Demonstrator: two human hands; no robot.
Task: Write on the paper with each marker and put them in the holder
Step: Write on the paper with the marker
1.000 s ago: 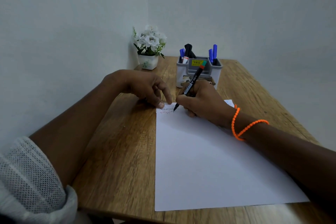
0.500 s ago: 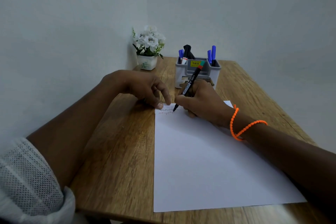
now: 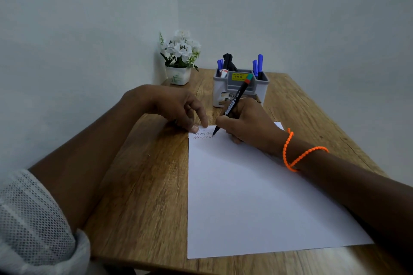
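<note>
The left hand (image 3: pixel 178 107) presses loosely curled fingertips on the paper (image 3: pixel 245 196) corner to steady it, while the right hand (image 3: pixel 248 123) pinches a black marker (image 3: pixel 234 102), tip on the zigzags, before the grey holder (image 3: pixel 240 89).

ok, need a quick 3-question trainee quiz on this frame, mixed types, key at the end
1. True or false: the right hand holds the marker with its tip on the paper.
2. Multiple choice: where do the left hand's fingertips press?
A. on the holder
B. on the paper's far left corner
C. on the flower pot
3. Fill in: the zigzag lines lie near the paper's ____ edge, the one closest to the holder.

Key
1. True.
2. B.
3. Far; they run in rows just left of the marker tip.
</note>
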